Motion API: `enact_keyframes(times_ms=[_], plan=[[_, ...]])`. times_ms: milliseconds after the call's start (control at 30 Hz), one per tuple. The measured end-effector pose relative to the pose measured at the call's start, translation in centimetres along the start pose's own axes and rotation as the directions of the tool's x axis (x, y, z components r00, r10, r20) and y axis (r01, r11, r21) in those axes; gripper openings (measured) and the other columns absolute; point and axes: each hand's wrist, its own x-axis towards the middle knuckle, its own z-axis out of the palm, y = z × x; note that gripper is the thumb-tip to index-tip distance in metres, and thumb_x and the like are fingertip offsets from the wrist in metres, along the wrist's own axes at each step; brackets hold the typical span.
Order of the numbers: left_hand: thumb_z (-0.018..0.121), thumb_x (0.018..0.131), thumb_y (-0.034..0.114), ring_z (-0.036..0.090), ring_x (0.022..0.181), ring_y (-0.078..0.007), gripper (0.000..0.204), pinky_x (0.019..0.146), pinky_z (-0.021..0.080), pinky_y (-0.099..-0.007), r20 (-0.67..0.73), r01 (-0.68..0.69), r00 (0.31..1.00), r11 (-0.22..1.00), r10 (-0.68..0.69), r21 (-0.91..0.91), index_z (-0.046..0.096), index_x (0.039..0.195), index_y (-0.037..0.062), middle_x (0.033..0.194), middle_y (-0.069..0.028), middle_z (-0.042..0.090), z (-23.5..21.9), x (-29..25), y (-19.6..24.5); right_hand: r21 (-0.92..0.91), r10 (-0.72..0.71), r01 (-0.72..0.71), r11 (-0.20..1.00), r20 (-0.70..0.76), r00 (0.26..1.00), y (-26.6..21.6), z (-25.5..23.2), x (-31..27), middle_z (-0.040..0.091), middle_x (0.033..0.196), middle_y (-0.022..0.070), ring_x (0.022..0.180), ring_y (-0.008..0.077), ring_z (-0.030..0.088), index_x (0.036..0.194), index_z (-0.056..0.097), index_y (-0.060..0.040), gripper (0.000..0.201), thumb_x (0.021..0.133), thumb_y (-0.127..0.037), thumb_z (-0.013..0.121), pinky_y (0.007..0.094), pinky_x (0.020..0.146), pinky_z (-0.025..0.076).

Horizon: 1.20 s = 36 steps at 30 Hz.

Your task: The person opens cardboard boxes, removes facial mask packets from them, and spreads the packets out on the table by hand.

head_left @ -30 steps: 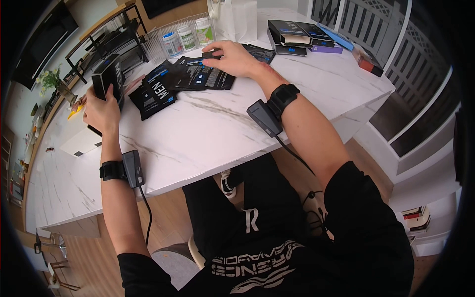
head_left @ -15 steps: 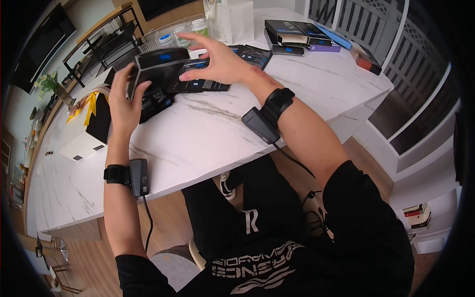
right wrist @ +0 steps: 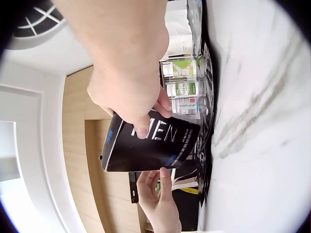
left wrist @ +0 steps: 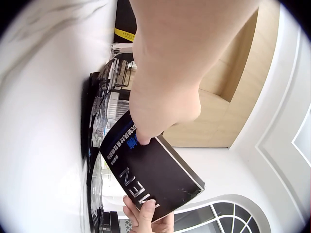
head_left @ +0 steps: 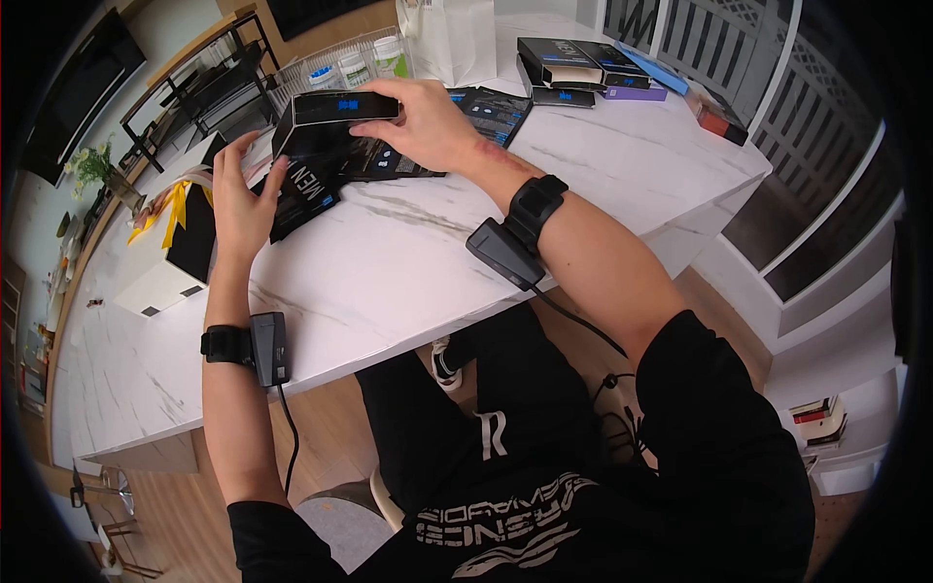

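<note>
Right now both hands hold the black box (head_left: 326, 121) up above the table (head_left: 408, 262), near the top middle of the frame. The right hand (head_left: 423, 121) grips one end, while the left hand (head_left: 243, 199) pinches the other. That light pinch could slip, dropping the box onto the packets (head_left: 311, 194).

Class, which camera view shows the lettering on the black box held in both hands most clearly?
The right wrist view: the black box faces it broadside, its white "MEN" lettering large between right hand and left hand. The left wrist view shows the lettering too, partly covered by fingers. The head view shows mainly the box's top edge.
</note>
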Motion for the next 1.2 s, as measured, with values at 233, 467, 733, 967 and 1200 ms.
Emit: enact_keyframes(times_ms=[233, 467, 733, 967, 1200], plan=[[0.029, 0.096, 0.072, 0.067, 0.086, -0.0171, 0.080, 0.071, 0.050, -0.0275, 0.634, 0.682, 0.711, 0.518, -0.304, -0.517, 0.058, 0.119, 0.0006, 0.103, -0.0135, 0.069, -0.6, 0.4, 0.7, 0.061, -0.123, 0.124, 0.990, -0.016, 0.992, 1.2, 0.5, 0.6, 0.066, 0.112, 0.0140, 0.092, 0.0255, 0.065, 0.115, 0.067, -0.0068, 0.040, 0.077, -0.015, 0.079, 0.0336, 0.078, 0.053], [0.057, 0.097, 0.046, 0.070, 0.075, -0.0207, 0.051, 0.066, 0.058, -0.0265, 0.753, 0.785, 0.618, 0.115, -0.227, -0.609, 0.052, 0.103, -0.0042, 0.092, -0.0162, 0.067, 0.3, 0.0, 1.3, -0.029, -0.227, 0.230, 0.973, 0.088, 0.970, 1.0, 0.7, 0.2, 0.051, 0.138, 0.0140, 0.118, 0.0310, 0.058, 0.133, 0.057, -0.0140, 0.062, 0.074, 0.006, 0.059, 0.0366, 0.098, 0.049], [0.057, 0.099, 0.034, 0.071, 0.080, -0.0197, 0.043, 0.073, 0.062, -0.0291, 0.609, 0.647, 0.750, 0.090, -0.260, -0.757, 0.044, 0.107, -0.0068, 0.094, -0.0181, 0.066, 0.3, 0.0, 2.0, 0.523, 0.145, -0.203, 0.828, 0.150, 0.978, 1.6, 1.4, 0.6, 0.046, 0.140, 0.0245, 0.110, 0.0233, 0.062, 0.144, 0.032, 0.0035, 0.074, 0.085, -0.014, 0.073, 0.0305, 0.087, 0.052], [0.054, 0.101, 0.034, 0.071, 0.084, -0.0200, 0.042, 0.076, 0.061, -0.0294, 0.588, 0.631, 0.756, 0.079, -0.288, -0.772, 0.046, 0.108, -0.0074, 0.099, -0.0193, 0.066, 0.5, -0.1, 2.1, 0.559, 0.187, -0.240, 0.794, 0.152, 0.971, 1.6, 1.2, 0.7, 0.044, 0.138, 0.0301, 0.108, 0.0252, 0.064, 0.144, 0.030, 0.0069, 0.077, 0.085, -0.014, 0.074, 0.0303, 0.086, 0.053], [0.053, 0.101, 0.033, 0.071, 0.086, -0.0195, 0.045, 0.077, 0.060, -0.0287, 0.597, 0.617, 0.783, 0.100, -0.175, -0.781, 0.045, 0.114, -0.0096, 0.104, -0.0199, 0.066, 0.5, -0.1, 1.8, 0.655, 0.149, -0.249, 0.713, 0.205, 0.967, 1.1, 1.2, 0.7, 0.054, 0.125, 0.0281, 0.094, 0.0241, 0.069, 0.142, 0.031, 0.0080, 0.069, 0.086, -0.005, 0.069, 0.0299, 0.079, 0.059]])
